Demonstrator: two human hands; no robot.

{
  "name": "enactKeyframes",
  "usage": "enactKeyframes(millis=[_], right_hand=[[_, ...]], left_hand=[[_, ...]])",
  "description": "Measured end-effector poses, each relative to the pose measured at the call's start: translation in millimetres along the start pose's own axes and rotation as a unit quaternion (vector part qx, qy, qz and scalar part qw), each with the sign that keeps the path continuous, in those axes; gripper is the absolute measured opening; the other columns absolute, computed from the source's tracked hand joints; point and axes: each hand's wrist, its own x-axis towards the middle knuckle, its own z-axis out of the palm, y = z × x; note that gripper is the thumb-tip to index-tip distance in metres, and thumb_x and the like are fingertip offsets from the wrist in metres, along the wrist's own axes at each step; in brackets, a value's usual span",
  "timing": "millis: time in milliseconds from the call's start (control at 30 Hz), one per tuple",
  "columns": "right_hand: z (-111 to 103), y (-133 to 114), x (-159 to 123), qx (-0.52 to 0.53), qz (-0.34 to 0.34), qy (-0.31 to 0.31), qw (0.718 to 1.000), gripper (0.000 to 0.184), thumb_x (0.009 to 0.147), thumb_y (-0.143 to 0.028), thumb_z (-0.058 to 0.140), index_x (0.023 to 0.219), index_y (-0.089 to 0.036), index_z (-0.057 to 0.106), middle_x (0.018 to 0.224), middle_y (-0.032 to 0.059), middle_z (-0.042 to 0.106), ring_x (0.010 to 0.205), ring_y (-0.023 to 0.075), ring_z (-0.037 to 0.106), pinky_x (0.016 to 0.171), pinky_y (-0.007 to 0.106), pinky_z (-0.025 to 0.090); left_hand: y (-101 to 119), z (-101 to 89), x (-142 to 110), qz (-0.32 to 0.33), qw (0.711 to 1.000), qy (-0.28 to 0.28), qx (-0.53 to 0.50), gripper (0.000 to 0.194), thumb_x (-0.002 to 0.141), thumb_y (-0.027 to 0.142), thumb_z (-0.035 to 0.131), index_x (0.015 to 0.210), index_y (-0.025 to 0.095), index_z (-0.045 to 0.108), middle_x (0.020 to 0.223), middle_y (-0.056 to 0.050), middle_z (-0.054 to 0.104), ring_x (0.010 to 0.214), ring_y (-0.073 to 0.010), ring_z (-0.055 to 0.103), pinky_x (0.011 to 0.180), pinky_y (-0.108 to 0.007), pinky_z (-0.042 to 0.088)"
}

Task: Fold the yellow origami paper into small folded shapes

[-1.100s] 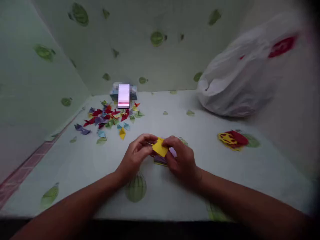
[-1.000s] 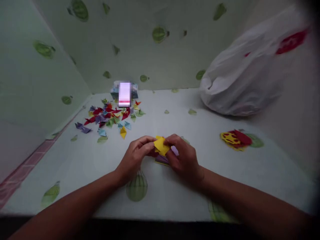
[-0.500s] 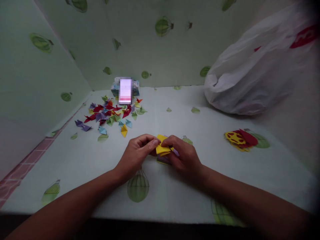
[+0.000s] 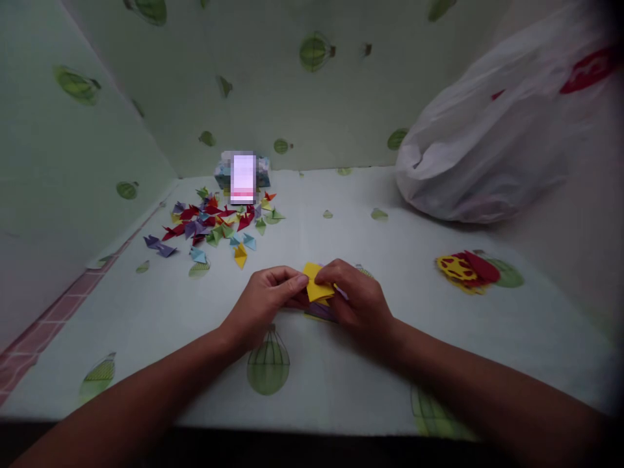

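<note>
The left hand (image 4: 266, 300) and the right hand (image 4: 358, 298) meet over the middle of the table (image 4: 341, 364), fingertips pinched from either side on a small yellow paper (image 4: 316, 288). The left thumb and forefinger close on its left edge; the right fingers curl over its right side, covering part of it. The paper is bright yellow and matte, folded to a small, roughly square packet with a crisp corner pointing up and away from the person and a fold line across its visible face. It is held just above a low stack of paper sheets (image 4: 319, 311) lying on the table, of which purple and yellow edges peep out beneath the hands; whether the paper touches the stack cannot be told.

Farther off to the left lies a scatter of folded paper pieces (image 4: 214, 224) in red, purple, green, blue and yellow, with a small patterned box (image 4: 225, 174) behind it by the wall. To the right sits a red and yellow paper shape (image 4: 467, 270), and beyond it a bulging white plastic bag (image 4: 492, 143). The tablecloth is pale green, printed with balloons.
</note>
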Motion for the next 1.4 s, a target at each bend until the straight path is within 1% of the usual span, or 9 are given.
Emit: enactKeyframes(millis=[233,433,567,700,900,1067,1200,1300,1400], right_hand=[[-1.8,-2.8,1.6,-0.008,-0.002,-0.016,1.0,0.021,0.084,-0.001,0.049,0.09,-0.02,0.056,0.08,0.002,0.057,0.072,0.0141,0.055,0.062,0.025,0.044],[-1.4,-3.6,2.7,0.009,0.0,-0.02,1.0,0.02,0.084,-0.002,0.049,0.091,-0.02,0.056,0.079,0.0018,0.058,0.072,0.0151,0.056,0.063,0.026,0.045],[-1.6,-3.0,2.4,0.008,-0.002,-0.015,1.0,0.022,0.081,-0.002,0.049,0.091,-0.021,0.056,0.079,0.0024,0.059,0.072,0.0164,0.057,0.062,0.027,0.046],[-2.5,-2.5,0.8,0.0,0.006,-0.027,1.0,0.024,0.079,-0.001,0.046,0.088,-0.021,0.055,0.08,0.0028,0.058,0.073,0.0166,0.057,0.063,0.028,0.047],[-4.2,-4.1,1.5,-0.018,-0.002,-0.043,0.999,0.015,0.086,-0.007,0.049,0.082,-0.02,0.055,0.079,0.0035,0.057,0.07,0.0148,0.055,0.06,0.026,0.045],[-3.2,-4.5,2.4,-0.032,-0.003,-0.051,0.998,0.016,0.087,-0.007,0.047,0.08,-0.02,0.055,0.079,0.0034,0.057,0.069,0.0147,0.054,0.059,0.026,0.044],[-2.5,-3.8,2.5,-0.007,0.006,-0.051,0.999,0.017,0.086,-0.006,0.047,0.086,-0.02,0.056,0.08,0.0029,0.058,0.072,0.0153,0.056,0.062,0.027,0.046],[-2.3,-2.5,2.3,0.021,0.035,-0.03,0.999,0.021,0.082,-0.004,0.048,0.093,-0.021,0.056,0.082,0.0023,0.06,0.073,0.0151,0.058,0.065,0.028,0.048],[-1.6,-0.7,1.7,0.07,0.127,-0.016,0.989,0.025,0.08,-0.004,0.05,0.098,-0.021,0.055,0.086,0.0019,0.062,0.073,0.0137,0.058,0.063,0.026,0.048]], left_hand=[[0.1,-1.2,-0.8,-0.013,1.0,-0.001,-0.01,0.02,0.081,0.031,0.072,0.071,0.014,0.068,0.069,-0.001,0.068,0.067,-0.0107,0.063,0.07,-0.022,0.051],[0.8,-0.5,-0.5,-0.009,1.0,-0.006,-0.012,0.019,0.081,0.03,0.072,0.071,0.014,0.068,0.068,-0.001,0.069,0.067,-0.0105,0.064,0.07,-0.022,0.051],[-0.3,-0.1,-1.2,-0.022,0.999,-0.017,-0.036,0.018,0.081,0.031,0.072,0.074,0.015,0.069,0.071,-0.002,0.072,0.068,-0.0119,0.066,0.071,-0.024,0.052],[-0.2,-1.6,-1.1,-0.03,0.999,-0.023,-0.032,0.019,0.081,0.031,0.073,0.071,0.014,0.069,0.07,-0.002,0.072,0.067,-0.0117,0.066,0.071,-0.024,0.052],[0.9,-3.0,-0.1,-0.04,0.999,-0.026,-0.024,0.02,0.079,0.03,0.074,0.069,0.015,0.067,0.067,-0.001,0.07,0.064,-0.0109,0.064,0.07,-0.023,0.05],[-1.7,-4.5,-0.1,-0.037,0.999,-0.029,-0.008,0.02,0.082,0.029,0.072,0.07,0.015,0.067,0.068,-0.001,0.07,0.065,-0.0107,0.064,0.071,-0.023,0.049],[-1.8,-3.1,0.3,-0.037,0.999,-0.016,-0.011,0.019,0.08,0.029,0.073,0.069,0.014,0.066,0.068,-0.001,0.07,0.065,-0.0105,0.064,0.071,-0.023,0.05],[0.0,-1.2,0.6,-0.038,0.999,-0.004,-0.019,0.019,0.079,0.028,0.073,0.069,0.014,0.066,0.068,-0.002,0.07,0.066,-0.0114,0.065,0.071,-0.024,0.051],[1.2,-0.8,1.4,-0.027,0.999,0.009,-0.018,0.017,0.077,0.028,0.074,0.071,0.014,0.067,0.07,-0.003,0.07,0.067,-0.0124,0.065,0.072,-0.026,0.051]])
